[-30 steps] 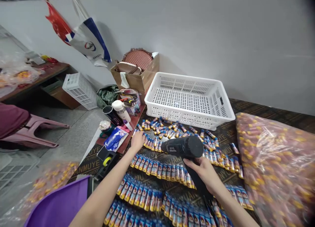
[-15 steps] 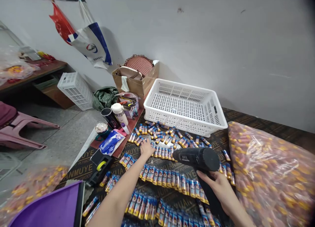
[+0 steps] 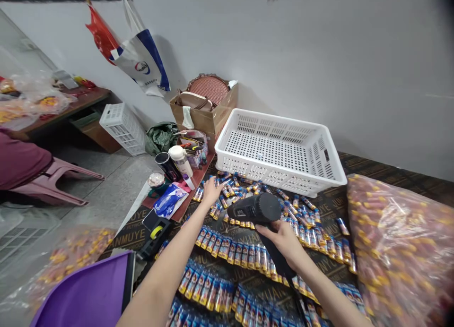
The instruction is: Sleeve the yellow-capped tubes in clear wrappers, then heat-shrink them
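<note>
Heat gun held over rows of small wrapped tubes

The right hand (image 3: 282, 242) grips a black heat gun (image 3: 256, 209) by its handle; the left hand (image 3: 212, 191) rests on loose tubes (image 3: 230, 190) just beyond the neat rows (image 3: 234, 251). A white basket (image 3: 280, 150) sits past both hands on the tabletop (image 3: 354, 204).

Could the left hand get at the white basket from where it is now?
Probably yes: the left hand lies on loose tubes just short of the white basket, with only those low tubes between.
</note>
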Action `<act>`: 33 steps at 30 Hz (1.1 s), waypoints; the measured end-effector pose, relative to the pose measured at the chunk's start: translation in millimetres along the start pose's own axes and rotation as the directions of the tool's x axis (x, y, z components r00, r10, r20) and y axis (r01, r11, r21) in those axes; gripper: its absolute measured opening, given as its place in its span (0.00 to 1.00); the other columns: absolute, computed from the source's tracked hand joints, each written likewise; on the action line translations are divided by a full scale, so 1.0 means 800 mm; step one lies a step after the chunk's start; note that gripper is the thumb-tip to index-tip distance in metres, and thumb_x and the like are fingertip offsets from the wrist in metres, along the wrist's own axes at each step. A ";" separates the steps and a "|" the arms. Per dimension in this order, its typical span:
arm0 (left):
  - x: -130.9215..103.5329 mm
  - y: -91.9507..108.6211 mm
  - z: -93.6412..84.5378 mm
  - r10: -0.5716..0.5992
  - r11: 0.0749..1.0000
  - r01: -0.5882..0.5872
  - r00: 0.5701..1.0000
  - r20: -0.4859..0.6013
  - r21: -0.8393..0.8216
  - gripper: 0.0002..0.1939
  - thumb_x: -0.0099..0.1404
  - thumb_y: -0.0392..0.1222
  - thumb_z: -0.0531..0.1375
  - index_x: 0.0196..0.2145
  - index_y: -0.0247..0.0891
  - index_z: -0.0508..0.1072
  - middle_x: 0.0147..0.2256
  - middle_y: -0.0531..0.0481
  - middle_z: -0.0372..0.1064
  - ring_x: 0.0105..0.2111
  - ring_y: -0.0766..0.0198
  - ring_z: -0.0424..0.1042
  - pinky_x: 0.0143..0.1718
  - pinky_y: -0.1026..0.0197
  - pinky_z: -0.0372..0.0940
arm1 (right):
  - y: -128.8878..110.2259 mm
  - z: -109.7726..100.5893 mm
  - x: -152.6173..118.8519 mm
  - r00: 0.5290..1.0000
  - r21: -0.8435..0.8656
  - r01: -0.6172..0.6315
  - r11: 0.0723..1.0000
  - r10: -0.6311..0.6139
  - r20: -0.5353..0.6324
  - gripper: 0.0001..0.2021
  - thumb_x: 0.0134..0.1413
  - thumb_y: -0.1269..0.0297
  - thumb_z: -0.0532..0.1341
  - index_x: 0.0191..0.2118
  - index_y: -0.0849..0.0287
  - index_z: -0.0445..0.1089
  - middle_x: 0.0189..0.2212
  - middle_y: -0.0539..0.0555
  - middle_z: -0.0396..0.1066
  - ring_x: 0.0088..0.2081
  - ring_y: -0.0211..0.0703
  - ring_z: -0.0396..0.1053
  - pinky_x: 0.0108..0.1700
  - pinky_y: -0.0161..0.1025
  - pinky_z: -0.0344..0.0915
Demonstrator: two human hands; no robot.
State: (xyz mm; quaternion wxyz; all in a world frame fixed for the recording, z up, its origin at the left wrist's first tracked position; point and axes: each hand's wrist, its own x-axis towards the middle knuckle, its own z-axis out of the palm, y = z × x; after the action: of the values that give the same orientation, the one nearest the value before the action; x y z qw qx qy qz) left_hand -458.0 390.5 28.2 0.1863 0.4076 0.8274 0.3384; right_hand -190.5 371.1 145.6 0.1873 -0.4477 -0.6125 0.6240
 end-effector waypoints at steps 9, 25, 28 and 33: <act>-0.155 -0.109 -0.159 -0.172 0.964 0.110 0.953 -0.250 -0.242 0.20 0.56 0.50 0.58 0.44 0.36 0.70 0.45 0.41 0.70 0.46 0.54 0.69 0.50 0.51 0.62 | -0.010 0.042 0.037 0.998 0.095 0.033 0.995 -0.038 0.057 0.20 0.38 0.53 0.68 0.36 0.63 0.76 0.37 0.59 0.77 0.39 0.52 0.71 0.44 0.45 0.64; -0.264 -0.172 -0.161 -0.361 0.899 0.280 0.909 -0.209 -0.337 0.24 0.49 0.56 0.60 0.38 0.35 0.72 0.38 0.42 0.74 0.40 0.52 0.73 0.45 0.52 0.67 | -0.021 0.053 0.040 0.980 -0.013 0.165 0.986 -0.163 0.118 0.15 0.41 0.59 0.66 0.36 0.63 0.76 0.34 0.54 0.77 0.37 0.50 0.71 0.44 0.43 0.64; -0.251 -0.163 -0.148 -0.328 0.910 0.267 0.931 -0.158 -0.317 0.26 0.50 0.57 0.59 0.40 0.35 0.72 0.39 0.42 0.73 0.41 0.52 0.73 0.47 0.52 0.66 | -0.022 0.023 0.019 0.981 -0.092 0.156 0.984 -0.143 0.134 0.14 0.42 0.61 0.65 0.37 0.62 0.76 0.36 0.54 0.77 0.40 0.52 0.71 0.45 0.45 0.64; -0.226 -0.132 -0.117 -0.213 0.945 0.193 0.976 -0.050 -0.264 0.25 0.51 0.57 0.58 0.40 0.35 0.72 0.40 0.42 0.73 0.42 0.52 0.72 0.48 0.52 0.64 | -0.015 -0.043 -0.020 0.996 -0.138 0.069 0.988 -0.061 0.065 0.17 0.45 0.56 0.64 0.38 0.63 0.76 0.37 0.56 0.77 0.42 0.54 0.71 0.46 0.46 0.65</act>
State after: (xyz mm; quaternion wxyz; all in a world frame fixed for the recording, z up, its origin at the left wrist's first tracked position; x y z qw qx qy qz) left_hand -462.7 161.3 24.8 0.2392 0.2790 0.8206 0.4377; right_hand -158.8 381.4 167.5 0.1572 -0.4205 -0.6744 0.5863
